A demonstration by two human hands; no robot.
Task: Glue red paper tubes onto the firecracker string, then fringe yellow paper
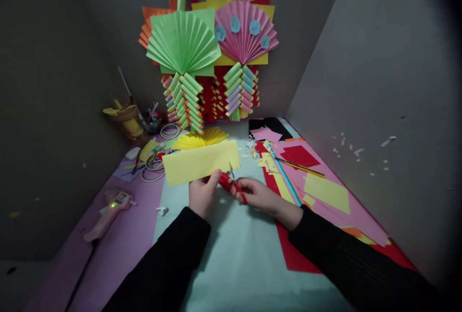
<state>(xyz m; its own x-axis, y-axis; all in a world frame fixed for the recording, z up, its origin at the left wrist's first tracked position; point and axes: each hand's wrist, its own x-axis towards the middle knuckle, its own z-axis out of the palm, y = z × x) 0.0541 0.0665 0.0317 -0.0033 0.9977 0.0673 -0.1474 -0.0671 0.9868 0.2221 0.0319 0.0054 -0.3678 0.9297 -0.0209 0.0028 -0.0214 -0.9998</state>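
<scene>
Counter (224, 273): pale blue-green down the middle, purple at left, pink and red sheets at right; near edge cut off by the frame.

Green fan hanging (183, 42): pleated paper over rows of rolled tubes, strips cut off at top. It partly covers an orange piece behind.

Pink fan hanging (245, 30): alongside, similar build, with small blue discs; some marks on them too faint to read.

Black sleeves (162, 254): both run out of frame below.

Yellow paper (195, 162): held up over the middle of the counter, covering the lower part of a yellow pleated fan (204, 138).

Glue gun (111, 213): lies at left, small green light showing; cord leaves the frame at the bottom.

Right hand (258, 196): fingers grasping the scissors by the handles; exact placement in the loops partly hidden.

Left hand (203, 194): grasping the yellow paper at its lower edge, thumb in front, remaining fingers mostly hidden behind.

Scissors (241, 193): red-handled, blades up against the paper's right end. Blade gap hard to make out; cannot tell whether paper lies between them. A red shape between the hands is unclear.

Pencils (303, 166): on the papers at right.

White earbud (162, 211): near the left wrist; details blurred.
</scene>
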